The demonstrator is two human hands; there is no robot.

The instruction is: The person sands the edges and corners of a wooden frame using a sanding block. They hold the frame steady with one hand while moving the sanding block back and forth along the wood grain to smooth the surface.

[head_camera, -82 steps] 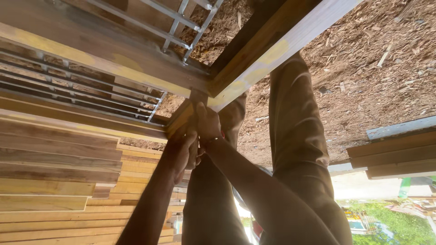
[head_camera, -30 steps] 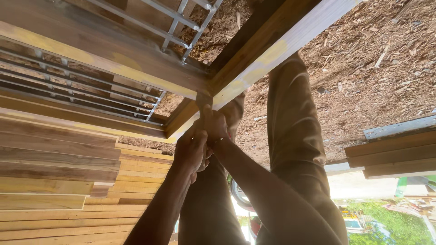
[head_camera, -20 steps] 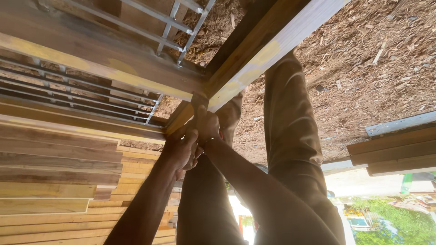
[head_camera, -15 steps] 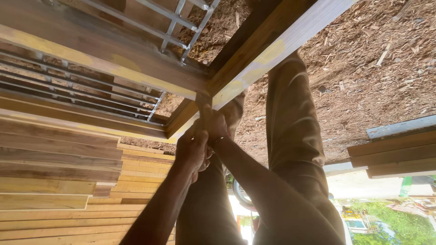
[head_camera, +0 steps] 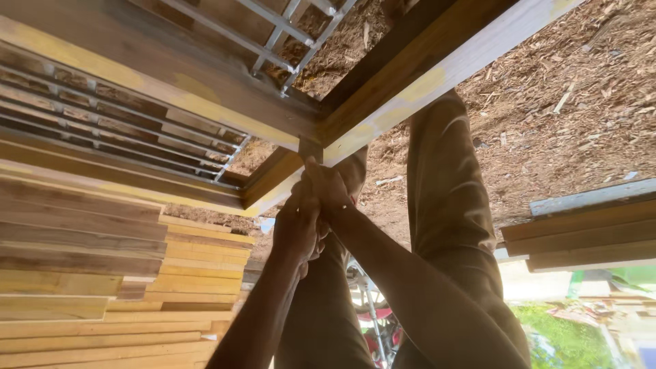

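Both my hands are clasped together under the corner joint of a wooden frame (head_camera: 410,75), where its light-edged beam meets a second beam (head_camera: 137,75) with yellow patches. My right hand (head_camera: 326,188) is uppermost, pressing a small brown flat piece (head_camera: 311,147) against the joint. Just below it, my left hand (head_camera: 299,225) wraps around the right hand's lower part. Most of the piece is hidden by the fingers, so I cannot tell what kind of thing it is.
My brown trouser legs (head_camera: 444,191) run up behind the hands. A metal grille (head_camera: 273,27) sits inside the frame. Sawn planks are stacked at left (head_camera: 82,260) and at right (head_camera: 581,232). The ground (head_camera: 560,89) is covered in wood chips.
The clasped hands rubbed to and fro at the joint with the brown piece, then settled slightly to the right. The view tilted a little.
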